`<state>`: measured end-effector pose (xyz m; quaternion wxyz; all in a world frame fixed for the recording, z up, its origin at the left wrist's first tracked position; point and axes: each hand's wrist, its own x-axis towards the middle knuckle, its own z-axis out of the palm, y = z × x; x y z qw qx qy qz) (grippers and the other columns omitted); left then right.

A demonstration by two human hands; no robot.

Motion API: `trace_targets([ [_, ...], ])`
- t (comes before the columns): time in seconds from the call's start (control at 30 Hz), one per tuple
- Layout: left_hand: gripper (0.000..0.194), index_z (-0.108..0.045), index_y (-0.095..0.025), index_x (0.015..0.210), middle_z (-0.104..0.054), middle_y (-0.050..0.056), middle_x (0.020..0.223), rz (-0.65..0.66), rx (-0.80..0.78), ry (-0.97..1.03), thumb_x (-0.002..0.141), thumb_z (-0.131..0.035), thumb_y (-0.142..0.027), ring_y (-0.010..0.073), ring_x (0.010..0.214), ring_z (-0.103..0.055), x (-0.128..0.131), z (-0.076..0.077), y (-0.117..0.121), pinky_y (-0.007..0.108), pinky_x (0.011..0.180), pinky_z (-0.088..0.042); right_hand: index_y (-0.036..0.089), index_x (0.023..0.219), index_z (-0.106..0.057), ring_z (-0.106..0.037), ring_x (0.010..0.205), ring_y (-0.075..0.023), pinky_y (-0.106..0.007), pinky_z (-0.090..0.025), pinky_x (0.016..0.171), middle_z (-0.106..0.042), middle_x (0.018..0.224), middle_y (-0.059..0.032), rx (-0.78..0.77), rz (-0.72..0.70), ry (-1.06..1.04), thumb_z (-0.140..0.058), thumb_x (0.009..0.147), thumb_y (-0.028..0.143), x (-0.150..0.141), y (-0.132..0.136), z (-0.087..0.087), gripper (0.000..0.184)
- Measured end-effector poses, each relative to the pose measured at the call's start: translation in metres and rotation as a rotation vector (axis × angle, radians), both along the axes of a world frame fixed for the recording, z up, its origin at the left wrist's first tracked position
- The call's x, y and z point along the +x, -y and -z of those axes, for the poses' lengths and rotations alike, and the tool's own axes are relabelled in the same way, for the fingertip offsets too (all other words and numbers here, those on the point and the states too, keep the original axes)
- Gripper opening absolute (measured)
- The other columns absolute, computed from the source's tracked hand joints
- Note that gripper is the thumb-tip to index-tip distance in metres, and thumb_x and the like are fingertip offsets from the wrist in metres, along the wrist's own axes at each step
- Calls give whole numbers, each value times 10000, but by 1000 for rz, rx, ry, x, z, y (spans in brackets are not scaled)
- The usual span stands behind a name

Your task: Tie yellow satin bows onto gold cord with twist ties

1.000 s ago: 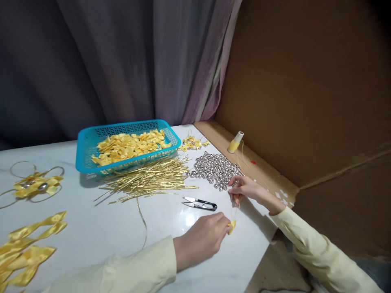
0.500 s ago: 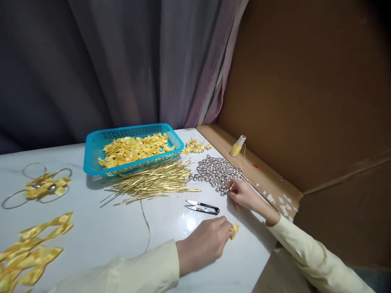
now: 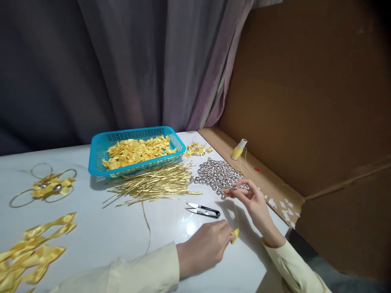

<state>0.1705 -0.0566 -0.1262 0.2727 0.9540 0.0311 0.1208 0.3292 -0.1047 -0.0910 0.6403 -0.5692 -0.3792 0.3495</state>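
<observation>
My left hand [image 3: 206,246] is closed, pinching a small yellow ribbon bow [image 3: 234,236] low over the table's right side. From the bow a thin yellow thread [image 3: 236,213] rises to my right hand [image 3: 255,201]. The thumb and fingers of that hand are bent together at the front edge of a pile of silver beads [image 3: 218,173]. A shiny spot shows at these fingertips; whether it is a bead in the grip or one behind I cannot tell. Black-handled thread snips [image 3: 203,210] lie just beyond my left hand.
A turquoise basket [image 3: 96,156] of yellow bows stands at the back, with gold wire ties [image 3: 155,183] before it. Finished bow pieces [image 3: 51,186] and yellow ribbon strips [image 3: 36,254] lie left. A thread spool [image 3: 239,149] stands by the cardboard wall [image 3: 320,101] at right.
My right hand has drawn back slightly and turned beside the bead pile, its fingers more spread out. The left hand still holds the bow in place. The view has shifted a little.
</observation>
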Motion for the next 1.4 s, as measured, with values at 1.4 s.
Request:
trace_targets([
  [1.4,194,-496,-168,860,-589,53,833,29,10,48,903,-309,-140,176,745,-553,-4,0,1,263,671,-449,196,1014,-570,-676,805,-205,-314,-525,744,-632,1101,-98,119,-68,-236,-657,747,239,-15,-12,-9,284],
])
